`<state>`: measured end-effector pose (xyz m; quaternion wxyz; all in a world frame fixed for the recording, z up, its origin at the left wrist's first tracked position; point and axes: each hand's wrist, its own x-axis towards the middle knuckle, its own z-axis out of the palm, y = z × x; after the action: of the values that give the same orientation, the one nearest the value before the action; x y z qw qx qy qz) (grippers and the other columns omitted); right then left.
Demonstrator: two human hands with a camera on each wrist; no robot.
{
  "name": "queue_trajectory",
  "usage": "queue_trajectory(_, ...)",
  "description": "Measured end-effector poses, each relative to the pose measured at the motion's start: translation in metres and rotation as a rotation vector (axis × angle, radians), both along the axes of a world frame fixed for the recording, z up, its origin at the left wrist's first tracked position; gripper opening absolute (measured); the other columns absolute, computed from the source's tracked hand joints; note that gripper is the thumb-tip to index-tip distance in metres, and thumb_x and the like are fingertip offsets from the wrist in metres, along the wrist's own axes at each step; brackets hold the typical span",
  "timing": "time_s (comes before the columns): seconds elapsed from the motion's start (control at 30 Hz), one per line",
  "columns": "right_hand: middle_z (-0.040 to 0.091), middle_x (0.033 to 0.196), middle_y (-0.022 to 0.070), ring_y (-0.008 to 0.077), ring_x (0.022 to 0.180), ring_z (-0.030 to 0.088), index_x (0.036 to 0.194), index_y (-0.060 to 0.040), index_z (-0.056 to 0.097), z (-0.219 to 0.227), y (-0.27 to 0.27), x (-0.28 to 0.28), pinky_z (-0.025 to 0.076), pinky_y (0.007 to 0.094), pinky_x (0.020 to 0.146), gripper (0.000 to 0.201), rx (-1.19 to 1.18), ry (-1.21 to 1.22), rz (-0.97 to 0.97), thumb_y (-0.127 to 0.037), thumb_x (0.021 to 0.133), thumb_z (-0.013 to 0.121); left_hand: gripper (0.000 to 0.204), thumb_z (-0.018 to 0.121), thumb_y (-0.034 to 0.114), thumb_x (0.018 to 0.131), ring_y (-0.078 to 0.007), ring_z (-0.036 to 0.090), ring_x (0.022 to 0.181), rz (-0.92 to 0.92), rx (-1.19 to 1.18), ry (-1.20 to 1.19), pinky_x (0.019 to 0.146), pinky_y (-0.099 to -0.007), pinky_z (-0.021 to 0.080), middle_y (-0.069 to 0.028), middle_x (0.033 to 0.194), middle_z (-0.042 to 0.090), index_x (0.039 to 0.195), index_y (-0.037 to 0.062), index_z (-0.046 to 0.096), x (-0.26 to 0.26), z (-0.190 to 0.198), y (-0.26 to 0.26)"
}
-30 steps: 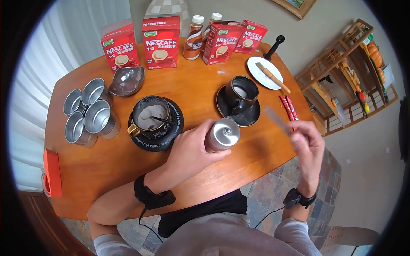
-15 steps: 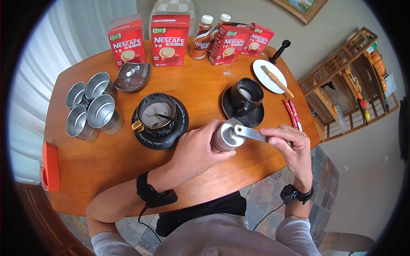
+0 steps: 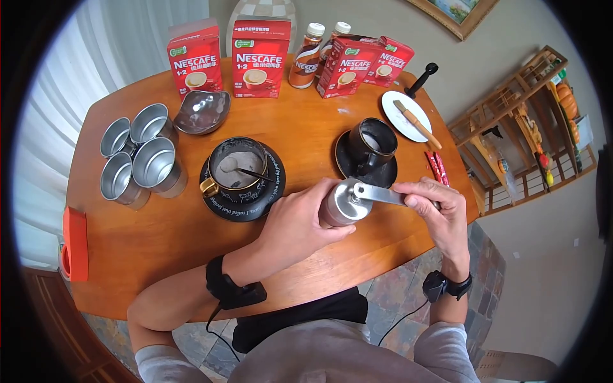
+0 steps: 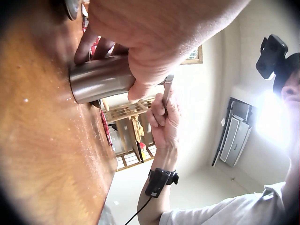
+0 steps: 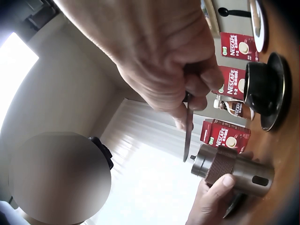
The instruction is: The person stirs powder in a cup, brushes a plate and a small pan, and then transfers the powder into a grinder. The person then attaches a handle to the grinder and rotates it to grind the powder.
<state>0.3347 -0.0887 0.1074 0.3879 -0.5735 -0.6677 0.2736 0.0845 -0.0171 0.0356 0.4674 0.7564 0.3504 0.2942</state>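
Note:
My left hand (image 3: 297, 220) wraps round a silver manual coffee grinder (image 3: 343, 209), which stands upright on the table near its front edge. A flat metal crank handle (image 3: 385, 196) is pinched between the right hand's (image 3: 440, 210) thumb and fingers. In the head view, the crank's holed end overlaps the shaft on the grinder's top. Seen from the right wrist, the crank (image 5: 188, 136) stands right by the shaft tip above the ribbed grinder body (image 5: 246, 174). Left of the grinder is a black cup (image 3: 221, 191) of pale powder with a spoon (image 3: 254, 173); beyond it, another black cup (image 3: 369, 155).
Several metal cups (image 3: 171, 182) and a dark bowl (image 3: 203, 115) occupy the left. Red Nescafe boxes (image 3: 258, 64) and bottles (image 3: 307, 57) line the back. A white plate (image 3: 396, 118) holds a brush (image 3: 418, 124); red sachets (image 3: 437, 167) lie near the right edge.
The right hand has brought the crank leftward from apart at the right onto the grinder's top. The left hand keeps its grip on the grinder, and the head view has shifted slightly.

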Motion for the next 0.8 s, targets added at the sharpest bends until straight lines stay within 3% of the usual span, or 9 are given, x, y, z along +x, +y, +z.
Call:
queue_trajectory(0.4, 0.076, 0.097, 0.0065, 0.0133, 0.090, 0.068, 0.122, -0.0052, 0.079, 0.004, 0.004, 0.002, 0.053, 0.0295, 0.080, 0.025, -0.116, 0.003, 0.080, -0.015, 0.100, 0.072, 0.062, 0.092, 0.026, 0.078, -0.0336, 0.075, 0.100, 0.003, 0.029, -0.022, 0.086, -0.0405, 0.057, -0.0198, 0.108, 0.075, 0.126, 0.0006, 0.061, 0.001, -0.005, 0.000)
queue_trajectory(0.6, 0.078, 0.107, 0.0082, 0.0142, 0.096, 0.070, 0.121, -0.0056, 0.079, 0.022, 0.027, 0.012, 0.055, 0.0302, 0.088, 0.025, -0.197, -0.124, 0.197, -0.017, 0.100, 0.072, 0.062, 0.092, 0.027, 0.078, -0.0342, 0.075, 0.099, 0.005, 0.042, -0.008, 0.085, -0.0405, 0.057, -0.0198, 0.107, 0.075, 0.125, 0.0005, 0.061, 0.001, -0.004, 0.000)
queue_trajectory(0.8, 0.078, 0.105, 0.0072, 0.0181, 0.098, 0.071, 0.120, -0.0057, 0.079, 0.027, 0.049, 0.016, 0.055, 0.0357, 0.092, 0.033, -0.254, -0.205, 0.278, -0.032, 0.102, 0.069, 0.062, 0.092, 0.028, 0.078, -0.0347, 0.075, 0.100, 0.000, 0.032, -0.029, 0.085, -0.0408, 0.057, -0.0203, 0.108, 0.075, 0.124, 0.0006, 0.061, 0.001, -0.005, 0.001)
